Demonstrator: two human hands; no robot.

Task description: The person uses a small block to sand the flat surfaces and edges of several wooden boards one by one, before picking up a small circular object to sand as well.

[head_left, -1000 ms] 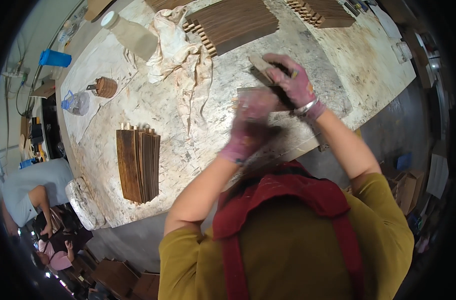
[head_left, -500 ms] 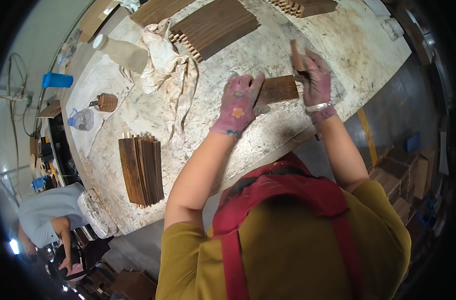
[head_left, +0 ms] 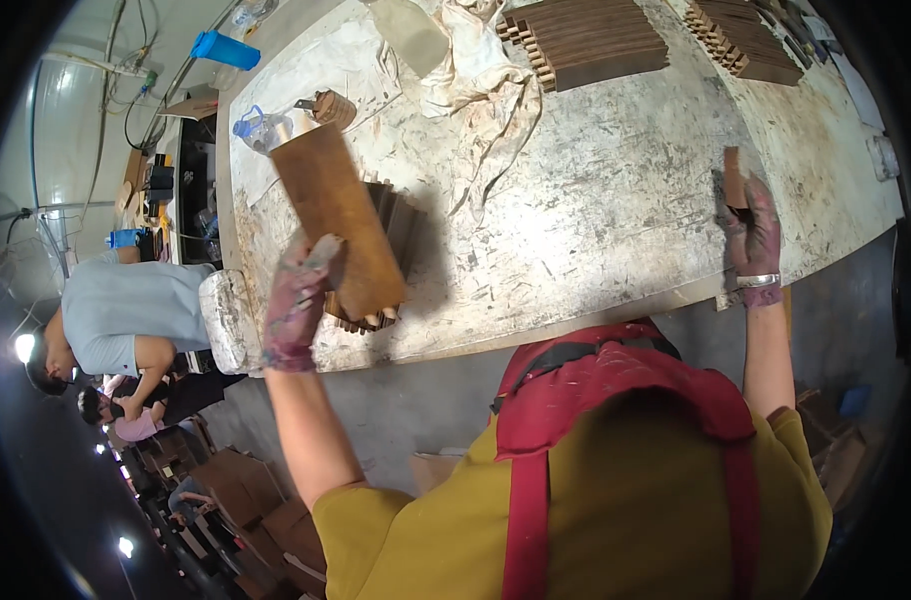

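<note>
My left hand (head_left: 304, 300), in a stained pinkish glove, grips a flat brown wooden board (head_left: 328, 200) near its lower left edge, thumb on its face. Pale pegs show at the board's ends. Held tilted over the left of the worktable, it hides most of a bundle of dark wooden boards (head_left: 404, 228) standing there. Well to the right, my gloved right hand (head_left: 759, 235) is closed around a narrow reddish-brown strip (head_left: 733, 175), which sticks up past the fingers. Whether the strip is a block or a folded sheet cannot be told.
Stacked pegged boards (head_left: 601, 45) lie at the far side, with a second stack (head_left: 744, 40) farther right. A stained cloth (head_left: 486, 95), a cloudy bottle (head_left: 408, 35), a clear plastic jug (head_left: 261, 130) and a small round brown object (head_left: 334, 108) occupy the far left. A co-worker (head_left: 141, 310) bends beyond the table's left end.
My left hand has moved left, from a board lying on the table to holding one up over the bundle. My right hand keeps the strip, now farther from the left. The view has turned.
</note>
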